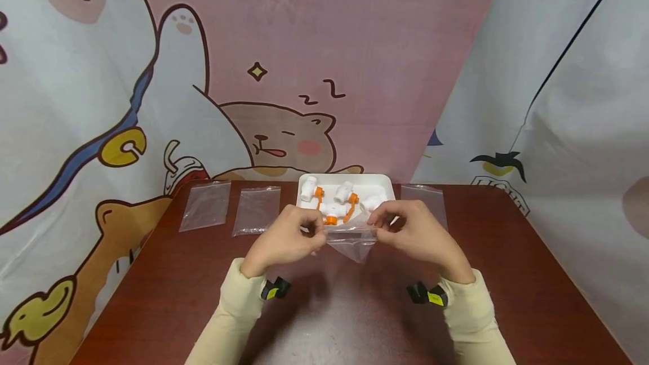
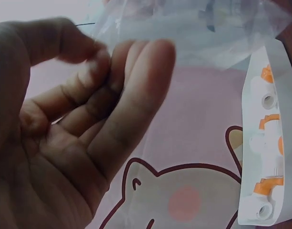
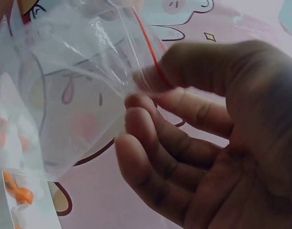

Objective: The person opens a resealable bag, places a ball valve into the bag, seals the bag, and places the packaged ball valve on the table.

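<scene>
Between both hands hangs a clear zip bag (image 1: pixel 355 244), with a red line along its zip edge in the right wrist view. My left hand (image 1: pixel 291 238) pinches one top corner between thumb and index finger. The other side of the bag's mouth is pinched by my right hand (image 1: pixel 418 235), its other fingers loosely bent. Just behind the bag is a white tray (image 1: pixel 380 180) with several white plastic pipe-like fittings (image 1: pixel 309 189) in it, some with orange caps and straps (image 1: pixel 353 199). Part of the tray is hidden by the right hand and the bag.
Two flat clear bags lie left of the tray, one farther left (image 1: pixel 205 205) and one nearer (image 1: pixel 257 210). Another clear bag (image 1: pixel 431 199) lies to the right, partly behind my right hand. The dark red table (image 1: pixel 167 297) meets a cartoon-printed cloth (image 1: pixel 395 61) at its back edge.
</scene>
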The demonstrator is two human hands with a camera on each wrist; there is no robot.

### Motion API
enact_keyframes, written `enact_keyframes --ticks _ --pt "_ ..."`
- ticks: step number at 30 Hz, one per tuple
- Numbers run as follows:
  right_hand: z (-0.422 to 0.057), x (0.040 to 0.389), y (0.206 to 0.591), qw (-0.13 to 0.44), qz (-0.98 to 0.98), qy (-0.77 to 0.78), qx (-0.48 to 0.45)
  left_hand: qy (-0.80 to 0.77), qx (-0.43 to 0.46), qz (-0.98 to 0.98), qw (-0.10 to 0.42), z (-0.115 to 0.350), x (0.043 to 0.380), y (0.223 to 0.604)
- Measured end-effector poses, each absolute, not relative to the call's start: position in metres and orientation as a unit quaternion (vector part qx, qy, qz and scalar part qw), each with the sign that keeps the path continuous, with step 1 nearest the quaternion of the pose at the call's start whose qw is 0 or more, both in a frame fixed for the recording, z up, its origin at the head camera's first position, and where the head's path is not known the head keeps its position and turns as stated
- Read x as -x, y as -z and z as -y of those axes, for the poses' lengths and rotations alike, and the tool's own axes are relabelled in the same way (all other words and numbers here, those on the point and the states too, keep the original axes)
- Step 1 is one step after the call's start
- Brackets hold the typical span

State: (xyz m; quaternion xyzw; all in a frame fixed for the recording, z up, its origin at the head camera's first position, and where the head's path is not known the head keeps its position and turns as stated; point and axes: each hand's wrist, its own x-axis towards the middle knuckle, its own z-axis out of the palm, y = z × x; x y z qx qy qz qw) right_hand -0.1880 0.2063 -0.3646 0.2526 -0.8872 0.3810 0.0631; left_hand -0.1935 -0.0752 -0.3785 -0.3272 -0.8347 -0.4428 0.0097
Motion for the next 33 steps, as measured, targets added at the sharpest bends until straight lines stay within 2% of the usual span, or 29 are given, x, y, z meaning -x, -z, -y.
enact_keyframes --ticks 4,9,18,25,33 --pt "-0.208 0.187 0.364 0.049 0.879 -0.396 -0.261 0.449 0.329 0.831 -0.017 0.079 0.193 0.377" --pt "-0.206 0.187 0.365 0.057 0.862 -0.428 -0.266 0.469 0.325 0.821 -0.025 0.079 0.192 0.378" --pt "-0.197 0.189 0.367 0.034 0.828 -0.514 -0.220 0.527 0.307 0.791 -0.041 0.072 0.193 0.378" --pt "-0.199 0.191 0.369 0.016 0.833 -0.521 -0.184 0.560 0.298 0.772 -0.030 0.076 0.198 0.378" --pt "-0.212 0.193 0.363 0.009 0.840 -0.517 -0.166 0.550 0.247 0.798 0.000 0.093 0.210 0.381"
